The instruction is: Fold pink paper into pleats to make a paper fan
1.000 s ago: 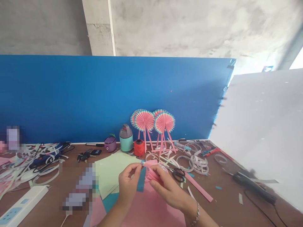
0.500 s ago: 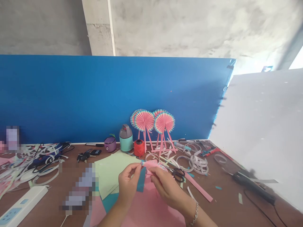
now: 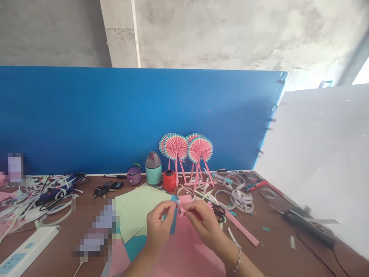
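Observation:
Both my hands meet low in the middle of the view over a pink paper sheet [image 3: 184, 254]. My left hand [image 3: 158, 227] pinches the end of a pleated pink paper fan [image 3: 184, 202] between thumb and forefinger. My right hand [image 3: 205, 226] is closed on the same folded fan from the right side, a bracelet on its wrist. A dark teal paper strip [image 3: 173, 223] hangs below the left fingers. Pale green sheets [image 3: 135, 211] lie just left of the hands.
Finished pink round fans [image 3: 187, 152] on sticks lean against the blue partition [image 3: 115, 115]. A red thread spool [image 3: 169, 180], a teal bottle [image 3: 153, 168], a purple pot [image 3: 134, 176], scissors [image 3: 219, 211], curled paper strips [image 3: 239, 196], a glue gun [image 3: 308, 227] and a power strip [image 3: 25, 250] crowd the brown table [image 3: 276, 250].
My hands have drawn closer together and risen slightly, squeezing the pleats of the pink fan tighter. The fan looks more compact than a second ago.

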Demonstrator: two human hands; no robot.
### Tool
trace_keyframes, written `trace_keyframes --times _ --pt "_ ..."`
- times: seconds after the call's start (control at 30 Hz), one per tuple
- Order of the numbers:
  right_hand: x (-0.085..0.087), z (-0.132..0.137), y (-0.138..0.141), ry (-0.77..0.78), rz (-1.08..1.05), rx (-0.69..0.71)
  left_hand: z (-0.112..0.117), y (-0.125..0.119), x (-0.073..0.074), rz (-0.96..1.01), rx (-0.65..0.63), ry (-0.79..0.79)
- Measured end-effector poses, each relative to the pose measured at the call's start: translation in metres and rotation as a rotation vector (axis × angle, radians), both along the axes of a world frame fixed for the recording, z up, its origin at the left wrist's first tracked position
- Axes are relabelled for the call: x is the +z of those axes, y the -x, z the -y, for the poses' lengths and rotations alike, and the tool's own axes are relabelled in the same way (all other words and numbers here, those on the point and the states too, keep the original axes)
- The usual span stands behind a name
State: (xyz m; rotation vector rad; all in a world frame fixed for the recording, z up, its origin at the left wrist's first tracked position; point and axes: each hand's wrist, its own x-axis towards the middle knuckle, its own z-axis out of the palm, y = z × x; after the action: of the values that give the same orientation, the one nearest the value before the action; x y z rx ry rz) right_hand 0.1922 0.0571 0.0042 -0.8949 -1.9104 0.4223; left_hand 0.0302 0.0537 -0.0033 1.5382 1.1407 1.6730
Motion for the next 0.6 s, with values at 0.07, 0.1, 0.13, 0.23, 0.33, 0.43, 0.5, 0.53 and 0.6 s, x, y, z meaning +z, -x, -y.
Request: trace_keyframes --times 0.07,0.1,0.13,0.23,0.33,0.43,0.5,0.53,0.6 --pt "0.001 0.001 0.000 0.045 -0.022 0.001 0.001 -0.001 0.001 -0.003 -0.004 -0.009" --pt "0.003 0.001 0.001 0.064 -0.034 0.017 0.001 -0.001 0.002 -0.006 -0.004 -0.014" --pt "0.004 0.001 0.001 0.078 -0.049 0.039 0.001 -0.001 0.002 -0.009 -0.003 -0.019" --pt "0.008 0.001 0.002 0.091 -0.099 0.082 0.003 -0.002 0.005 -0.025 0.005 -0.037" --pt "0.009 0.001 0.003 0.108 -0.116 0.065 0.004 -0.002 0.005 -0.037 0.011 -0.049" --pt "0.010 0.001 0.003 0.139 -0.123 0.063 0.003 -0.002 0.002 -0.045 0.001 -0.054" --pt "0.011 0.001 0.002 0.158 -0.142 0.080 0.002 -0.002 0.000 -0.049 -0.004 -0.055" --pt "0.011 0.001 0.002 0.169 -0.153 0.091 0.002 -0.002 0.000 -0.051 -0.007 -0.054" --pt "0.012 0.001 0.002 0.185 -0.168 0.109 0.002 -0.002 0.000 -0.047 -0.013 -0.051"
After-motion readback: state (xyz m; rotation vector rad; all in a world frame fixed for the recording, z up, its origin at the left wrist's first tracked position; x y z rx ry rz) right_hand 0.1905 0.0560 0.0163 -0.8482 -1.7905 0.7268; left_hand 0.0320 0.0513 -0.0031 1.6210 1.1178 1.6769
